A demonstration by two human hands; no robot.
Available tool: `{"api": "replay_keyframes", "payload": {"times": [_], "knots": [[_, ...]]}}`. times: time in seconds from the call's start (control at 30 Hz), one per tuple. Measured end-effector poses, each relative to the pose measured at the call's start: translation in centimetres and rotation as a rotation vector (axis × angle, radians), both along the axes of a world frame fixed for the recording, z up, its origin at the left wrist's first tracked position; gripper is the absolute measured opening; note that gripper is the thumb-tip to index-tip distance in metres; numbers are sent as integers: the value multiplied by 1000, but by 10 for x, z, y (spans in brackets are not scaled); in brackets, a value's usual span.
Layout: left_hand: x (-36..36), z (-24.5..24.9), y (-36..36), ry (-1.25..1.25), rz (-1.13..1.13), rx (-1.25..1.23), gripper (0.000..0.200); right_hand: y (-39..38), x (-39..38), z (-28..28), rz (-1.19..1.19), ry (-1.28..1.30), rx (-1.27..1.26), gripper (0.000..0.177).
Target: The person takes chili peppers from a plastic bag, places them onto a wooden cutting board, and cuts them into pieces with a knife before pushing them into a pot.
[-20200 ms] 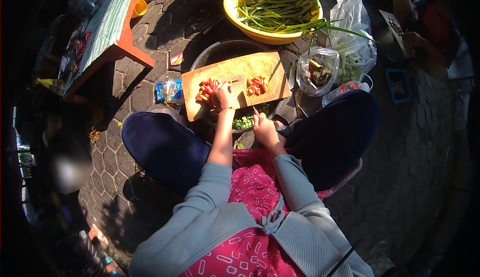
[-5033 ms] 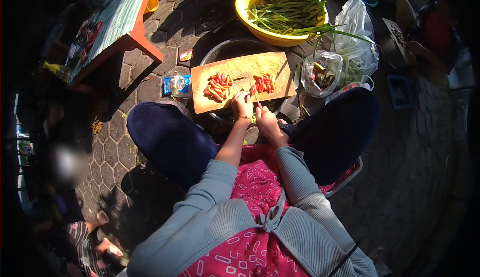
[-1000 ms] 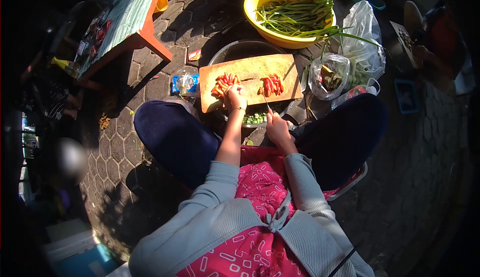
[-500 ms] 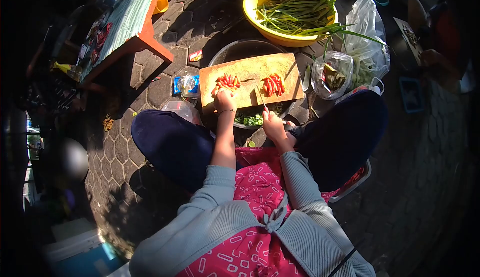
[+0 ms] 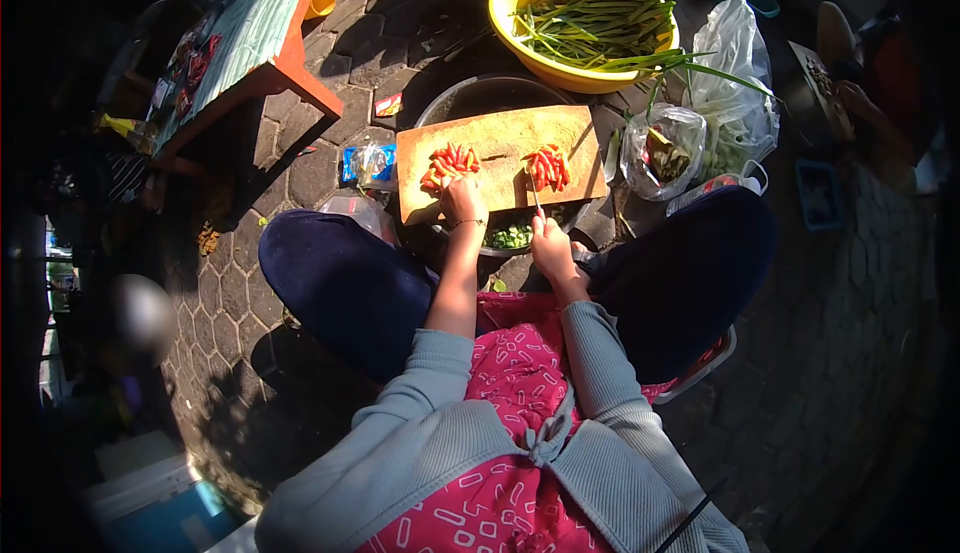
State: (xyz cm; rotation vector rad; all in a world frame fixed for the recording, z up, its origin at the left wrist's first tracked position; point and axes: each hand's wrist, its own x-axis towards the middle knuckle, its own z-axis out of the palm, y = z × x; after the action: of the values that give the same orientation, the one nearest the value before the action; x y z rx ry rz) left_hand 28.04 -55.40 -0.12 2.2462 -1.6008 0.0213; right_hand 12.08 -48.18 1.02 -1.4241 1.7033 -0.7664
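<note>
A worn wooden cutting board (image 5: pixel 500 163) rests across a dark basin (image 5: pixel 440 104). Two piles of red chilies lie on it, a left pile (image 5: pixel 450 164) and a right pile (image 5: pixel 547 167). My left hand (image 5: pixel 463 201) is at the lower edge of the left pile, its fingers bent together at the chilies; the fingertips are partly hidden. My right hand (image 5: pixel 552 250) is closed around the handle of a knife (image 5: pixel 534 191), its blade over the board beside the right pile. Chopped green pieces (image 5: pixel 510 237) show in the basin below the board.
A yellow basin (image 5: pixel 510 28) of long green stalks stands beyond the board. Plastic bags (image 5: pixel 735 83) with greens sit at the right. An orange-edged low table (image 5: pixel 295 78) stands at the left. A blue packet (image 5: pixel 368 164) lies by the board. A person's arm (image 5: pixel 865 113) shows at far right.
My left hand has shifted slightly to the right along the left pile. The knife has swung right, closer to the right pile, and my right hand has moved a little.
</note>
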Motion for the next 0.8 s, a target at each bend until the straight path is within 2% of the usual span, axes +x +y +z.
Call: {"api": "replay_keyframes", "payload": {"times": [0.13, 0.2, 0.27, 0.33, 0.37, 0.43, 0.47, 0.53, 0.6, 0.67, 0.73, 0.8], "knots": [[-3, 21, 2, 98, -18, 85, 5, 3, 1, 11, 56, 56, 46, 33], [-5, 25, 4, 109, -18, 95, 6, 2, -1, 1, 50, 47, 4, 34], [-5, 21, 5, 118, -15, 102, 7, -3, -2, -4, 11, -35, 77, 32], [-4, 2, 3, -93, 29, -278, 6, -3, -3, 3, 25, -36, 65, 32], [-6, 2, 2, -91, 29, -278, 6, -2, -3, 4, 38, -36, 55, 32], [-9, 4, 0, 138, 166, -196, 5, 2, -2, -4, 41, 6, 10, 33], [-11, 10, 2, 138, 166, -198, 5, 3, -1, -4, 45, 46, -37, 33], [-13, 22, 7, 118, -3, -28, 6, 1, -2, -4, 21, -16, -4, 33], [-21, 18, 3, 236, -160, -139, 8, -2, -2, 0, -22, -13, 19, 32], [-38, 20, 6, 354, -236, -161, 8, -1, -1, 4, 1, 11, -5, 32], [-51, 30, 10, 381, -299, -144, 7, 2, 2, 9, 39, 51, -22, 30], [-53, 19, 11, 390, -278, -117, 7, 3, 2, 8, 43, 73, -30, 29]]}}
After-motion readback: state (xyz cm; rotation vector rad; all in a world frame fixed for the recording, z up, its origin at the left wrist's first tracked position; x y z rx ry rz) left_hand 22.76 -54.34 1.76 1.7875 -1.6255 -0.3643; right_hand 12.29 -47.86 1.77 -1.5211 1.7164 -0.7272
